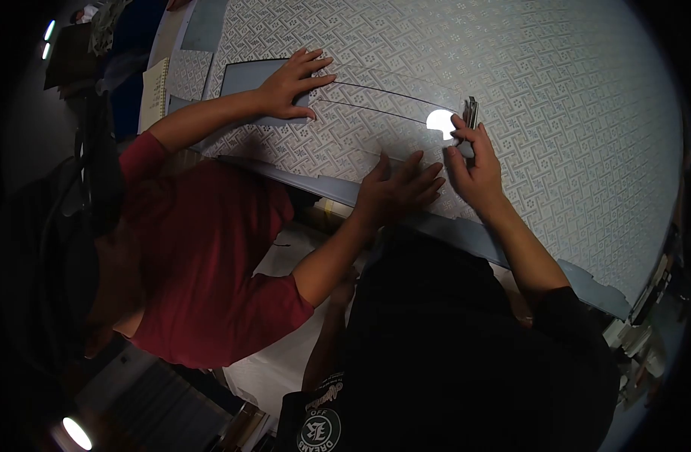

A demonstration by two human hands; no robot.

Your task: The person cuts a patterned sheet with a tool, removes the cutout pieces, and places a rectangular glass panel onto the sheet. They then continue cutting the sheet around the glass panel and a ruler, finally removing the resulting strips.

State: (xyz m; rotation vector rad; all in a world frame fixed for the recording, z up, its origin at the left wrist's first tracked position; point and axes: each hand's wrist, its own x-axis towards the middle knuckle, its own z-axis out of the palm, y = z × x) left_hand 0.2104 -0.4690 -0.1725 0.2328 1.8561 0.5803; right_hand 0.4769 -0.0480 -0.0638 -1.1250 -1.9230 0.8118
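Note:
My right hand [477, 166] is closed around a small handheld device with a metal part [472, 113] and a glaring white light [439, 120]. The device rests on a patterned pale grey-blue fabric [556, 151] spread over the table. Two thin dark curved lines [390, 92] run across the fabric from the left towards it. My left hand [345, 290] hangs low in shadow beside the table edge, partly behind a co-worker's forearm; its fingers are hidden.
A co-worker in a red shirt [210, 264] leans in from the left. One of their hands [296, 83] lies flat on the fabric by a plain grey-blue panel [247, 79]; the other hand [402, 188] is spread near the front edge. A spiral notebook [153, 94] lies far left.

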